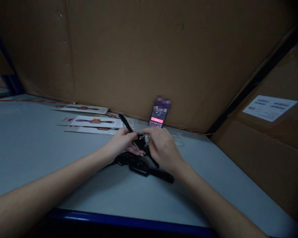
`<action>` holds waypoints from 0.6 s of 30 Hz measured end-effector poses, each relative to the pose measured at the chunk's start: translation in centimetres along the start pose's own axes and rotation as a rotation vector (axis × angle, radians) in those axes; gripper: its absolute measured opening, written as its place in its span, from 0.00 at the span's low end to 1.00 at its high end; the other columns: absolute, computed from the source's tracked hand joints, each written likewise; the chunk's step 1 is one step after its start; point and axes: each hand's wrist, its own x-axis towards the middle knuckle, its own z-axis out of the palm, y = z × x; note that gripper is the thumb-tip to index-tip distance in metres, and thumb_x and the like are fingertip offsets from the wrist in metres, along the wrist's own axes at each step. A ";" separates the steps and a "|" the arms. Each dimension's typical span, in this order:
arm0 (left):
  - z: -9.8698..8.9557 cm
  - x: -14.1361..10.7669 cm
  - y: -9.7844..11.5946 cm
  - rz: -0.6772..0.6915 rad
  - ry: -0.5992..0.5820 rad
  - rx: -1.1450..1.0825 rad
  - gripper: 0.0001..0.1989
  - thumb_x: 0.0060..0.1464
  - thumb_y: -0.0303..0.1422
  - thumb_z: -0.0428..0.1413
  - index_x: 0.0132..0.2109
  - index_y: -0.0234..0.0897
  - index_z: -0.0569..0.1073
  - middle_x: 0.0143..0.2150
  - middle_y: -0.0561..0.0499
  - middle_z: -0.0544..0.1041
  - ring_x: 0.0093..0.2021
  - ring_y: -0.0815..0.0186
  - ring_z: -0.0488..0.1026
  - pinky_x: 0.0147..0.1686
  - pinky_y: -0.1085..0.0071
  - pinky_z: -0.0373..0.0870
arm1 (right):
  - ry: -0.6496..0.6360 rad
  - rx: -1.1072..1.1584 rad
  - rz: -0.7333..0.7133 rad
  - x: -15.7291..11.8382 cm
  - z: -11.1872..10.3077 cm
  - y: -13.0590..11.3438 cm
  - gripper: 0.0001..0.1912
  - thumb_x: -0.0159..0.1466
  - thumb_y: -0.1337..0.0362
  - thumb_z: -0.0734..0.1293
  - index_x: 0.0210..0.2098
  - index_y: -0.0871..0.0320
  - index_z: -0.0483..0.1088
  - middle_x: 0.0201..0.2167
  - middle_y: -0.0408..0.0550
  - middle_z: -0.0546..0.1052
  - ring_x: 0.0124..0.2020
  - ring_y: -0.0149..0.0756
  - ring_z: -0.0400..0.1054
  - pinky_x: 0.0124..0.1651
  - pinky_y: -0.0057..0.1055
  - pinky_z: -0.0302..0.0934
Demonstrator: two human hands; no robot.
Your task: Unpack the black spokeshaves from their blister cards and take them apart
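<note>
A black spokeshave (pixel 140 143) is tilted above the table, one handle pointing up and left, the other down and right. My left hand (pixel 120 141) is closed around its middle, with the thumb on top. Over the same middle part, my right hand (pixel 164 145) has its fingertips pinched at a small pale, shiny piece. What that piece is I cannot make out. Below my hands, another black spokeshave (pixel 139 167) lies on the table, its handle to the right. A further black tool (pixel 123 159) of similar look lies against it, partly hidden by my left hand.
Carded packs (pixel 96 121) picturing a spokeshave lie at the back left of the grey table (pixel 34 142). A lit phone (pixel 158 116) leans against the cardboard wall (pixel 129 59). Clear plastic (pixel 179 140) lies behind my right hand. A labelled cardboard panel (pixel 263 142) borders the right side.
</note>
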 end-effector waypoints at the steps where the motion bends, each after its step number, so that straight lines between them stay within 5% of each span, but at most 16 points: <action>1: 0.0 0.0 0.0 -0.001 -0.013 -0.008 0.05 0.51 0.26 0.52 0.37 0.32 0.65 0.22 0.48 0.76 0.22 0.61 0.77 0.23 0.72 0.75 | 0.017 0.008 -0.008 0.0 0.0 0.1 0.18 0.57 0.77 0.54 0.44 0.58 0.64 0.41 0.52 0.73 0.44 0.42 0.64 0.45 0.38 0.56; 5: 0.0 -0.1 0.1 0.009 -0.035 -0.006 0.05 0.52 0.27 0.53 0.38 0.31 0.66 0.23 0.46 0.76 0.23 0.61 0.77 0.25 0.72 0.75 | 0.058 0.065 0.033 0.0 -0.2 0.1 0.16 0.59 0.74 0.56 0.46 0.58 0.63 0.42 0.51 0.73 0.44 0.40 0.64 0.46 0.37 0.56; 10: 0.1 -0.3 0.3 0.033 -0.013 0.021 0.04 0.51 0.26 0.51 0.36 0.30 0.67 0.25 0.47 0.76 0.21 0.64 0.76 0.25 0.72 0.75 | -0.043 0.043 0.176 0.1 -0.1 -0.5 0.10 0.62 0.59 0.61 0.39 0.57 0.65 0.31 0.47 0.73 0.33 0.38 0.65 0.37 0.34 0.55; 18: 0.3 -0.3 0.2 -0.010 -0.027 0.040 0.05 0.52 0.27 0.51 0.38 0.31 0.67 0.24 0.46 0.76 0.22 0.63 0.76 0.25 0.71 0.74 | -0.148 -0.040 0.068 0.2 -0.2 -1.0 0.07 0.61 0.70 0.57 0.37 0.58 0.65 0.35 0.50 0.70 0.38 0.40 0.63 0.38 0.34 0.56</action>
